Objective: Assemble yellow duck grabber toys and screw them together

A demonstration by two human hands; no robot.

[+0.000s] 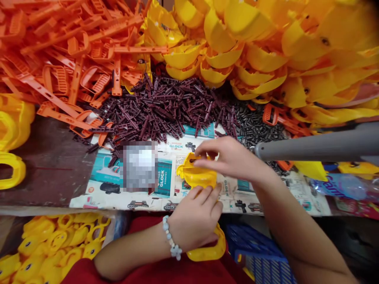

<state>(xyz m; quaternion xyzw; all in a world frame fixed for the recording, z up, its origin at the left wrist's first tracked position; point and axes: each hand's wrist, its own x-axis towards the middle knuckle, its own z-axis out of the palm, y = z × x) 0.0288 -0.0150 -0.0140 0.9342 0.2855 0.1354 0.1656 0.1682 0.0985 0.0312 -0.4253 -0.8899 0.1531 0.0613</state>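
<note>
A yellow plastic toy shell with a looped handle (199, 177) rests at the table's front edge, its handle hanging down toward my lap. My left hand (197, 215), with a beaded bracelet at the wrist, is closed around the shell's near side. Over its far end is my right hand (226, 156), thumb and fingers bent together in a pinch at the slotted part. Whatever lies between those fingertips is too small or hidden to make out. Printed cardboard (166, 177) lies beneath the shell.
Dark maroon plastic pieces (160, 106) and small black parts (257, 126) are heaped just beyond. Orange straps (74, 79) pile up back left, yellow shells (251, 59) back right. A grey bar (319, 144) juts in from the right. Below stand yellow duck pieces (56, 244) and a blue crate (260, 252).
</note>
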